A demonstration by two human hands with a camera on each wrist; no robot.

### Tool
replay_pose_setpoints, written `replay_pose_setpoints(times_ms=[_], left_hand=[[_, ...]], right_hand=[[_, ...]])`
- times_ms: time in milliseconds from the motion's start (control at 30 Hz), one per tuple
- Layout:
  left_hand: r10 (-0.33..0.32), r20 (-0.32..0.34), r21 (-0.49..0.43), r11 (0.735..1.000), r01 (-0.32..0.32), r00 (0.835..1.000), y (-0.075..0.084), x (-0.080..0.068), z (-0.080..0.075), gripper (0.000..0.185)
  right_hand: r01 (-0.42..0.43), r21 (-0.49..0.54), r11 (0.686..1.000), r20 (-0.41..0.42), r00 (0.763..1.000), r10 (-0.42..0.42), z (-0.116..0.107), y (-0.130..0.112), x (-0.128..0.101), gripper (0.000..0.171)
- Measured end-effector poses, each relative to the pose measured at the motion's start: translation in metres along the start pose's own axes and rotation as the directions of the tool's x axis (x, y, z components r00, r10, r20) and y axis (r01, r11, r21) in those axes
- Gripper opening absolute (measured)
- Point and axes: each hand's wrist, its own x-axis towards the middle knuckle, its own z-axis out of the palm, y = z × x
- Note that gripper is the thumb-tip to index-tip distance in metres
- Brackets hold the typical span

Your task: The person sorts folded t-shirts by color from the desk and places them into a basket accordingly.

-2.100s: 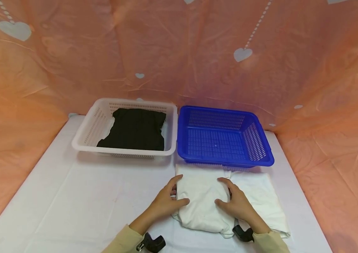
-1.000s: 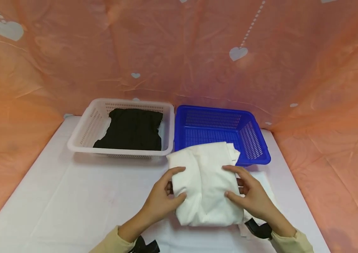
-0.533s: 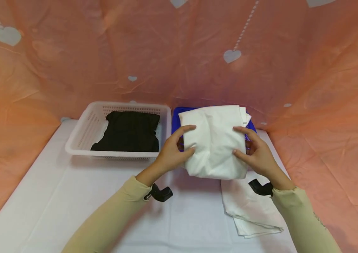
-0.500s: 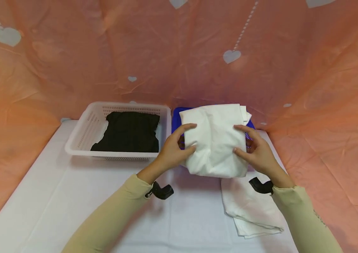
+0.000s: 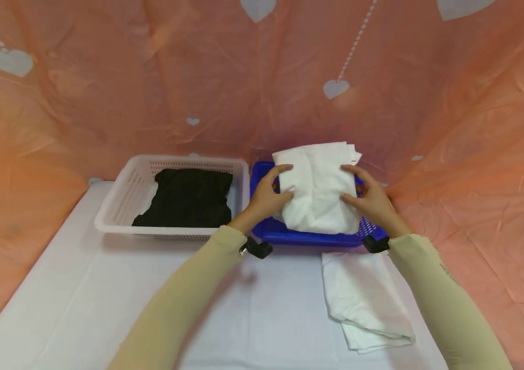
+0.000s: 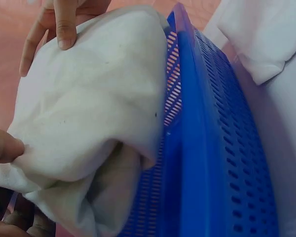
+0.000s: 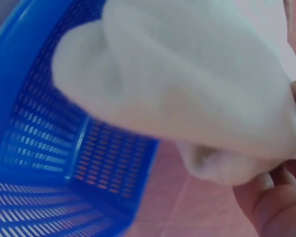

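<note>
Over the blue basket, held in the air between both hands, was the folded white cloth. It was thick, soft and creased, several layers deep, with layered corners sticking out at its far right end; the near end sagged down inside the basket's front wall. From the left wrist camera the cloth bulged against the basket's slotted blue wall, with a few small dark specks on the fabric. The right wrist view was blurred, but the cloth hung above the basket's mesh floor.

Left hand gripped the cloth's left edge, thumb on top, fingers curled under. Right hand gripped the right edge the same way.

Backdrop was a wrinkled orange sheet with pale hearts, wrapping round both sides. Table was covered in white. White basket sat touching the blue one on its left, holding a black garment. Second white cloth lay flat on the table, just in front of the blue basket, under the right forearm.
</note>
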Motion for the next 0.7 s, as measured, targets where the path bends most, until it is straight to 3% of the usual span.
replay_pose_setpoints(times_ms=[167,300,500,700], left_hand=[[-0.069,-0.022,-0.001,0.998,0.069,0.997,-0.013,0.007,0.012,0.062],[-0.129,-0.02,0.031,0.991,0.13,0.991,-0.021,0.011,0.021,0.063],[-0.258,0.016,0.094,0.962,0.255,0.966,-0.034,0.015,0.031,0.063],[-0.31,0.024,0.118,0.945,0.305,0.95,-0.04,0.014,0.035,0.064]], right_hand=[[0.003,0.003,1.0,0.0,1.0,-0.003,0.004,0.02,0.009,0.064],[-0.045,-0.005,0.999,0.013,0.999,0.045,0.008,0.035,0.011,0.063],[-0.129,-0.036,0.991,0.038,0.991,0.13,0.015,0.054,0.013,0.064],[-0.149,-0.113,0.982,0.034,0.988,0.154,0.021,0.065,0.012,0.062]])
